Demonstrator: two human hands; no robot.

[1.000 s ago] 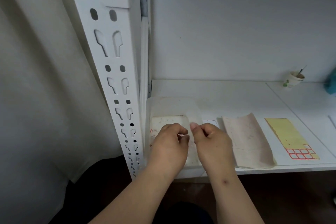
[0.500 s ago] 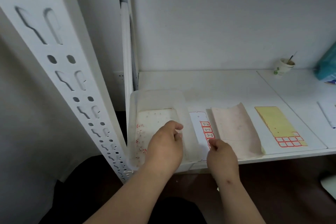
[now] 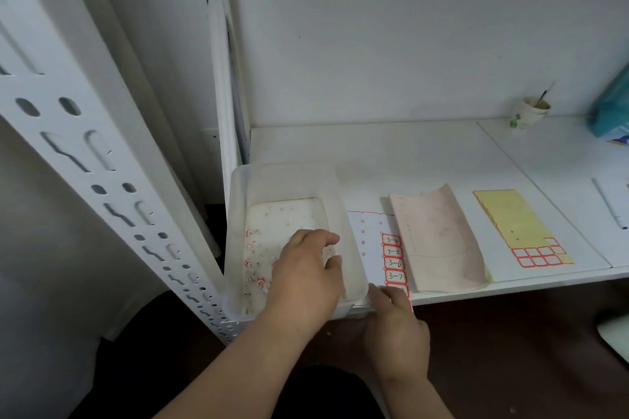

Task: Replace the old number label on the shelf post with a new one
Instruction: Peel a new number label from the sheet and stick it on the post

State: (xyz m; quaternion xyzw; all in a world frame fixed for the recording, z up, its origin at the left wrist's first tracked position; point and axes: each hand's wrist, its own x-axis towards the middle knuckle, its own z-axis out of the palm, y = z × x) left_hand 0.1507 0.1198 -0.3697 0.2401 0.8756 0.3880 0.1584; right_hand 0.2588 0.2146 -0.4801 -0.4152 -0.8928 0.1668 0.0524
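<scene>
The white perforated shelf post (image 3: 102, 163) slants across the left; no number label shows on the part in view. A white label sheet (image 3: 369, 235) lies on the shelf with a column of red-framed labels (image 3: 393, 252) marked 3-4 to 3-7. My right hand (image 3: 396, 326) is at the shelf's front edge, its curled fingertips pinching the lowest label of that column. My left hand (image 3: 306, 275) hovers over a translucent plastic tray (image 3: 238, 214) strewn with red-and-white label scraps; its fingers are loosely bent and hold nothing I can see.
Right of the label sheet lie a curled pinkish backing sheet (image 3: 439, 241) and a yellow sheet (image 3: 517, 224) with blank red-framed labels. A paper cup (image 3: 529, 110), a teal package (image 3: 612, 112) and a pen (image 3: 609, 204) sit far right on the shelf board (image 3: 408, 153).
Both hands were pinching together over the tray. The right hand has since moved right onto the label sheet and down to its lowest label; the left stays over the tray.
</scene>
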